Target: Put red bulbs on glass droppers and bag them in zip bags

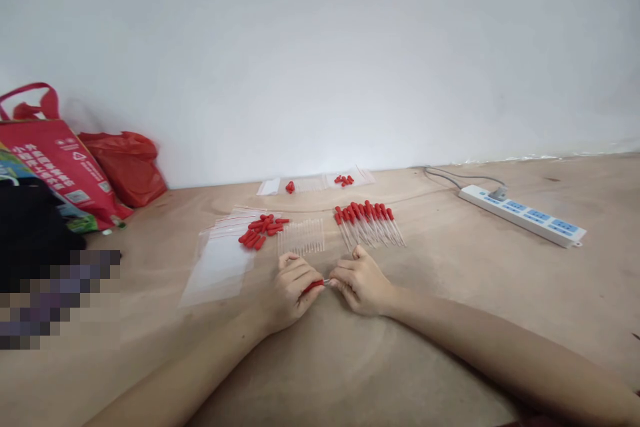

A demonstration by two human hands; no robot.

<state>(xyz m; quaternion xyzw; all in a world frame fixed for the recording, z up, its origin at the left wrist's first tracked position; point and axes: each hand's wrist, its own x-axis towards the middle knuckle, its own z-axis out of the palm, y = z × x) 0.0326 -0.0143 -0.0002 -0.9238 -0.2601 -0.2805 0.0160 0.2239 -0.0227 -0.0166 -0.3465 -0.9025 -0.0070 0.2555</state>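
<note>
Red bulbs lie heaped at the right edge of clear zip bags, beside a row of clear tubes and a fan of red-topped droppers, with a white power strip well apart on the right. Nearer, the left hand pinches a single bulb in curled fingers, and the right hand presses its fingertips around a thin tube at the bulb's end.

- White oblong plastic power strip with blue sockets, far right
- Pinkish-red printed carrier bag, far left
- Crumpled red plastic bag beside it
- Black cloth-like bundle, left
</note>
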